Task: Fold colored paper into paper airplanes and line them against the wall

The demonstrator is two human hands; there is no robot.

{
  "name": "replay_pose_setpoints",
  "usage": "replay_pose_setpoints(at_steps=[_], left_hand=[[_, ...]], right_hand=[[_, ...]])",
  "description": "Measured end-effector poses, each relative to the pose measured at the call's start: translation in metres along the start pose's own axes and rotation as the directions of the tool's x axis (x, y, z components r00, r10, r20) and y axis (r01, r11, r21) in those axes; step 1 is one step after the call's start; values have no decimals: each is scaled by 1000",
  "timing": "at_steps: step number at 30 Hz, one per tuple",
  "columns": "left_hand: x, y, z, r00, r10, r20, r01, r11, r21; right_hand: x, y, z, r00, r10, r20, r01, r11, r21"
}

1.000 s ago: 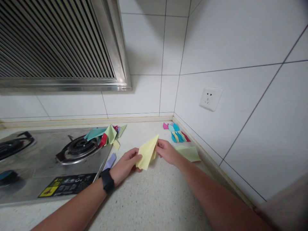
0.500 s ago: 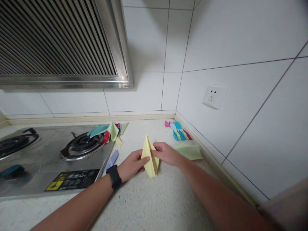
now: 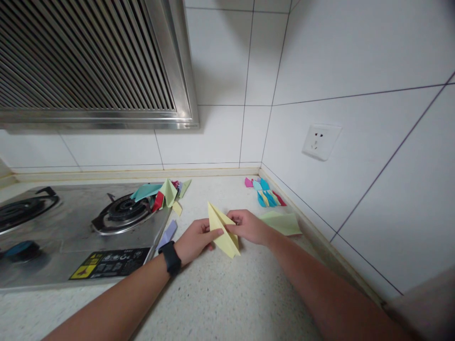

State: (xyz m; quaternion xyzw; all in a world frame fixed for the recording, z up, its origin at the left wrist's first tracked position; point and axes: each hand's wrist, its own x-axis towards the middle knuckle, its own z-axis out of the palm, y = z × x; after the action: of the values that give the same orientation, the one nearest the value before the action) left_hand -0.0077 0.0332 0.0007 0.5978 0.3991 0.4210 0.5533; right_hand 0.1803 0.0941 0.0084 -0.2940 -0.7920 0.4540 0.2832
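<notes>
A yellow folded paper plane is held over the speckled counter, its pointed nose tilted away and to the left. My left hand, with a dark watch on the wrist, pinches its left edge, thumb on top. On the other side my right hand grips the plane near its middle fold, fingers closed. The fingers beneath the paper are partly hidden. A pale green paper sheet lies just beyond my right forearm, its corner curled up.
Folded papers, among them a green one and a teal one, lie against the gas stove. A purple strip rests by its edge. Small colourful folded pieces sit in the back corner near the wall.
The yellow paper plane has turned so its nose leans left and its tail points right. Both hands have kept their hold, and the view has shifted slightly.
</notes>
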Motion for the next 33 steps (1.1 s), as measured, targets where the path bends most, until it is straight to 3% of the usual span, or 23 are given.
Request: replay_pose_setpoints(at_steps=[8, 15, 20, 25, 28, 30, 33], left_hand=[[-1, 0, -4, 999, 33, -40, -35, 998, -49], [0, -5, -9, 995, -6, -101, -6, 993, -115], [1, -8, -11, 992, -3, -126, -12, 992, -123], [2, -5, -9, 991, -14, -130, -3, 991, -134], [2, -4, -8, 991, -27, -131, 4, 985, -170], [2, -4, -8, 991, -41, -130, 16, 982, -189], [2, -4, -10, 991, -52, -122, 29, 983, -183]], right_hand=[[1, 0, -3, 985, 29, -172, -36, 999, -37], [4, 7, -14, 959, 57, -278, -44, 998, 53], [6, 11, -13, 956, 94, -276, -60, 990, 131], [5, 5, -8, 975, 108, -192, -62, 971, 232], [2, -1, -6, 979, 54, -198, -35, 994, 101], [-1, -5, -5, 969, -48, -244, 33, 997, -65], [-5, -10, -4, 929, -246, -276, 153, 936, -318]])
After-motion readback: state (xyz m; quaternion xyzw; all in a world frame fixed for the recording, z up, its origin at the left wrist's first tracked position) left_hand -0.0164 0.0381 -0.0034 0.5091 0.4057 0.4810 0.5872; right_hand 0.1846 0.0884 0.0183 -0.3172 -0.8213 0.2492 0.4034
